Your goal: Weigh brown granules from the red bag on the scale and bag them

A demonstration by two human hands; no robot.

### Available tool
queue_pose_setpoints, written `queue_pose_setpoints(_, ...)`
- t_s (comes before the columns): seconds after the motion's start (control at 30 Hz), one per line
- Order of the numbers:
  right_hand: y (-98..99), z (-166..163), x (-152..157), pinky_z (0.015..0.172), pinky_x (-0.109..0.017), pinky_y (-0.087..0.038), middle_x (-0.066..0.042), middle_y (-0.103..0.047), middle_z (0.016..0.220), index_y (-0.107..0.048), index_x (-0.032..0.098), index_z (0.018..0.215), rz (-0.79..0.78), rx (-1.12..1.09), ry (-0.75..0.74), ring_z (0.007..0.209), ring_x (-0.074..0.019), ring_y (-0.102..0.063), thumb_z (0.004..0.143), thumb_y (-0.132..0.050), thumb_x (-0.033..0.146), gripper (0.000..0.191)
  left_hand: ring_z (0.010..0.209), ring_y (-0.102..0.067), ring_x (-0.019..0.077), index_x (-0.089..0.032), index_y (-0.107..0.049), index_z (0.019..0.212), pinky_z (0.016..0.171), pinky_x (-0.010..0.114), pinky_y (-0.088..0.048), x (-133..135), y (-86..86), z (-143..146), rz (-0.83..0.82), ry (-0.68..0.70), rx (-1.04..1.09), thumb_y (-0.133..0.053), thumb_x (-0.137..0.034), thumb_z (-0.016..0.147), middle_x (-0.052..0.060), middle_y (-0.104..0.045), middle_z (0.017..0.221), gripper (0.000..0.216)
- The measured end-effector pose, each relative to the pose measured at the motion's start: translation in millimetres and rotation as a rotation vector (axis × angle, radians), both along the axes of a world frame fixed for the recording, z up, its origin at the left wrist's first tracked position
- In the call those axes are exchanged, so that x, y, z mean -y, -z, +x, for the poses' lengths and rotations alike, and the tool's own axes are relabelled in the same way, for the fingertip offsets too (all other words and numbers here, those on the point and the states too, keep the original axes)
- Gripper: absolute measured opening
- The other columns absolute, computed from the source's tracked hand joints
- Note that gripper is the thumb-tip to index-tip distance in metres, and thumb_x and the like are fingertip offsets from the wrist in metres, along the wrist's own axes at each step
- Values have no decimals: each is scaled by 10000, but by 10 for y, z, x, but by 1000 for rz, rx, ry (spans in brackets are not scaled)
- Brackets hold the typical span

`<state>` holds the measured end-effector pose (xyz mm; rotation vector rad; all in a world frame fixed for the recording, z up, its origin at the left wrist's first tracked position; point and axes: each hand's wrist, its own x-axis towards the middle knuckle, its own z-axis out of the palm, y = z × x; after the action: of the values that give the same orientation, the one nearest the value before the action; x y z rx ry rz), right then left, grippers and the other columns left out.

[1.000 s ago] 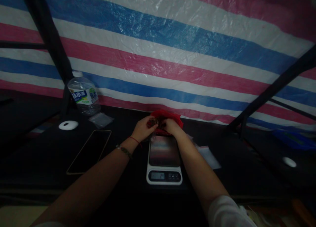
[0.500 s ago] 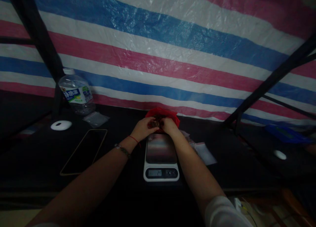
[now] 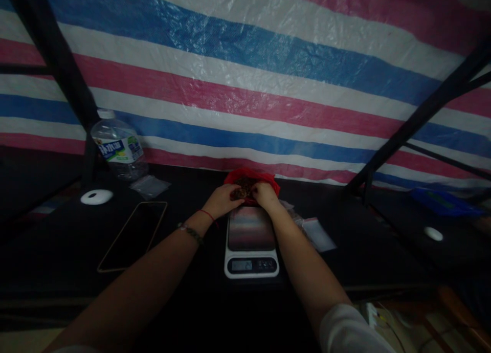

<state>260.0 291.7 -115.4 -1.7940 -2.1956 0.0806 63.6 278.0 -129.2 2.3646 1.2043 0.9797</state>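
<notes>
Both hands meet at the mouth of a crumpled red plastic bag (image 3: pixel 251 178) that sits on the dark worktop (image 3: pixel 184 271) just behind a white digital kitchen scale with a glossy steel platform (image 3: pixel 251 240). The left hand (image 3: pixel 221 201) has its fingers curled around a small clump of dark brown dried pieces (image 3: pixel 241 192), which it holds at the bag's front edge, just above the far end of the scale; the grip is narrow and closed on that clump. The right hand (image 3: pixel 266 196) rests beside it, fingertips touching the same brown pieces and the bag's rim, but whether its grip is pinched on anything cannot be told in the dim light. More of the brown material shows inside the bag. The left wrist carries a thin red string and a dark beaded bracelet (image 3: pixel 191 233); the right arm ends near the camera in a white sleeve (image 3: pixel 349 332). To the left of the scale lies a black smartphone with a pale gold edge (image 3: pixel 132 235), face up, and further left a small white round puck (image 3: pixel 96 196). Behind that stand a clear plastic water bottle with a blue label (image 3: pixel 117 147) and a small clear zip bag (image 3: pixel 149 185). Another clear zip bag (image 3: pixel 317 234) lies just right of the right forearm. A striped red, white and blue tarpaulin (image 3: pixel 245 87) fills the background.
</notes>
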Motion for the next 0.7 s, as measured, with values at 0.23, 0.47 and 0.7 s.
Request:
queue_pose_setpoints(0.23, -124, -110, 122, 856, -300, -481, -62, -689, 898, -717, 178, 841, 331, -329, -256, 882, -179, -615, 779, -576, 88, 179, 885, -650, 212, -204, -651, 1038, 794, 307, -503, 46, -79, 12, -8, 29, -27, -675, -357, 735, 52, -698, 985, 340)
queue_pose_setpoints(0.47, -199, -220, 231, 843, -288, -482, -70, -664, 912, -709, 159, 847, 284, -287, -412, 868, -166, -603, 768, -572, 37, 200, 809, -645, 198, -186, -660, 966, 711, 280, -481, 47, -92, 25, 0, 30, -79, -647, -388, 767, 49, -695, 887, 285)
queue_pose_setpoints(0.7, -209, -173, 229, 878, -295, -478, -66, -689, 988, -703, 175, 982, 236, -306, -468, 937, -165, -613, 798, -578, 58, 251, 847, -647, 192, -189, -661, 960, 742, 272, -483, 51, -102, 24, -9, 26, -63, -625, -368, 787, 48, -698, 923, 251)
